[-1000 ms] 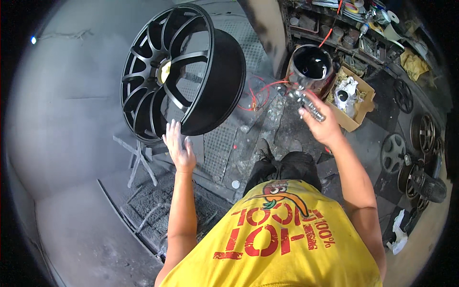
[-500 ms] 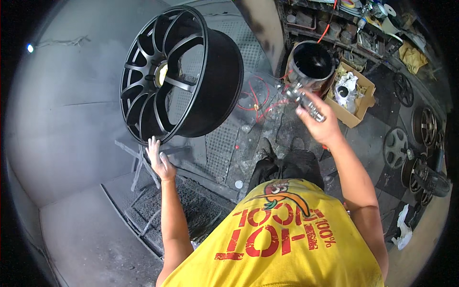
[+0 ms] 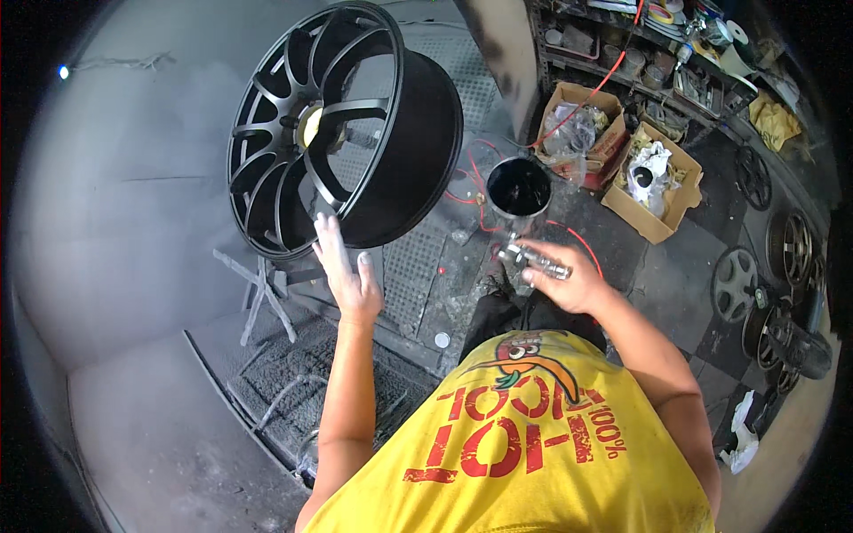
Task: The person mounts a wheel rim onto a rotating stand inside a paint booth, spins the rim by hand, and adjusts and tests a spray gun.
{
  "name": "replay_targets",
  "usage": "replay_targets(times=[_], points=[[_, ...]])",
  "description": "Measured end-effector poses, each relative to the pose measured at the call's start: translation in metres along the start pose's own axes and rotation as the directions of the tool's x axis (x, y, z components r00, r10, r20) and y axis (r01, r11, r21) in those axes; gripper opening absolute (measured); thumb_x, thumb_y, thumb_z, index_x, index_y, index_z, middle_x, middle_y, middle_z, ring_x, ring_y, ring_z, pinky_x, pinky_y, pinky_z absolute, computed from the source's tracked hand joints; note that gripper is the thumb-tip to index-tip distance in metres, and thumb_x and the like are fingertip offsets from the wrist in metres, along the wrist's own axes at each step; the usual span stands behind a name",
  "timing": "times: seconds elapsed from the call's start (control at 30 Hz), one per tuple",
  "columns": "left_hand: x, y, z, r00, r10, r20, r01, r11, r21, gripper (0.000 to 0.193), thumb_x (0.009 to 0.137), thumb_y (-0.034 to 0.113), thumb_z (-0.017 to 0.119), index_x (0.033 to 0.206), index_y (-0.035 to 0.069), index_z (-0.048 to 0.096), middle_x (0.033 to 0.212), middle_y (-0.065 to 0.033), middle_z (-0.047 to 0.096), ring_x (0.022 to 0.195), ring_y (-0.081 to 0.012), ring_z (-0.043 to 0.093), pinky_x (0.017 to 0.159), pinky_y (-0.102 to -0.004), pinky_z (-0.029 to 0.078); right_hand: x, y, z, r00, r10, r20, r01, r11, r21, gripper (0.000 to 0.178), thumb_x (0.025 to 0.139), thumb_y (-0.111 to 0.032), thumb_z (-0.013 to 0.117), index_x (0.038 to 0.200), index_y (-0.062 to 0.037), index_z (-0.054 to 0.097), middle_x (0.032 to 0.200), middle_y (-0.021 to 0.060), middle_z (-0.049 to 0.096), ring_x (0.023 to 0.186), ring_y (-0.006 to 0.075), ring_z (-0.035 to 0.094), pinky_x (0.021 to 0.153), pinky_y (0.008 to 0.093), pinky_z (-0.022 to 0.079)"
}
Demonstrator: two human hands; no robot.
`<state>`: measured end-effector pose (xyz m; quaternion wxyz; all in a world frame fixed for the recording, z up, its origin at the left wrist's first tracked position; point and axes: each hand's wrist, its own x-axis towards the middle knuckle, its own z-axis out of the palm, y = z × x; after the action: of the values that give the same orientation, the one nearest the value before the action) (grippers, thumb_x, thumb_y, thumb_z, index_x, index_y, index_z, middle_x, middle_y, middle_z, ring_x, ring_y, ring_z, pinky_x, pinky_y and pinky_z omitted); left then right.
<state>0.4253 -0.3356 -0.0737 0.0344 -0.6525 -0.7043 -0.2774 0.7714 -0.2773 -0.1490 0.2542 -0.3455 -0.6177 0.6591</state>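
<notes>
A black multi-spoke car wheel (image 3: 428,147) stands tilted at upper left, with a yellowish piece (image 3: 311,127) at its hub. My left hand (image 3: 351,280), dusted pale grey, is open with its fingers stretched up at the wheel's lower rim. Whether the fingertips touch it, I cannot tell. My right hand (image 3: 577,280) is closed round a metal spray gun (image 3: 540,261). A round cup (image 3: 520,195), dark inside, sits on the gun and faces up, to the right of the wheel.
A grey stand (image 3: 264,298) is below the wheel. A red hose (image 3: 586,251) trails across the floor. Two cardboard boxes (image 3: 656,224) with crumpled plastic and a cluttered shelf (image 3: 622,71) lie at upper right. Several other wheels (image 3: 736,282) line the right side.
My right hand has brought the spray gun left and lower, nearer the wheel. My left hand has moved right and slightly up along the rim. The wheel's spokes have turned counterclockwise.
</notes>
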Motion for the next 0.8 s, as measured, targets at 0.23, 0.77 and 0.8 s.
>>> replay_targets(times=[0.23,0.77,0.8], points=[[-0.019,-0.043,-0.009,1.0,-0.015,-0.011,0.016,0.991,0.135,0.067,0.094,0.027,0.049,0.152,-0.003,0.03,0.158,-0.0221,0.029,0.149,-0.0387,0.021,0.12,-0.0541,0.009,0.023,-0.012,-0.055,0.918,-0.17,-0.359,0.11,0.977,-0.181,0.046,0.09,-0.015,0.068,0.134,-0.0039,0.058,0.125,0.0137,0.067,0.115,0.0187,0.063,0.101,0.0321,0.045],[-0.033,-0.161,-0.061,0.995,-0.093,-0.029,0.097,0.929,0.357,0.055,0.1,0.019,0.04,0.153,0.003,0.032,0.159,-0.0189,0.03,0.15,-0.0358,0.022,0.12,-0.053,0.012,-0.003,-0.033,-0.018,0.981,-0.195,0.016,0.195,0.972,-0.131,0.048,0.09,-0.019,0.069,0.136,-0.0104,0.057,0.122,0.016,0.068,0.113,0.0259,0.066,0.098,0.0361,0.048],[-0.034,-0.165,-0.066,0.995,-0.094,-0.031,0.099,0.928,0.36,0.055,0.1,0.019,0.04,0.153,0.003,0.032,0.159,-0.0189,0.03,0.15,-0.0358,0.022,0.12,-0.053,0.012,0.0,-0.036,-0.026,0.997,-0.081,-0.008,0.079,0.983,-0.164,0.047,0.09,-0.019,0.069,0.135,-0.0087,0.058,0.125,0.0161,0.067,0.118,0.0246,0.063,0.102,0.0352,0.046]])
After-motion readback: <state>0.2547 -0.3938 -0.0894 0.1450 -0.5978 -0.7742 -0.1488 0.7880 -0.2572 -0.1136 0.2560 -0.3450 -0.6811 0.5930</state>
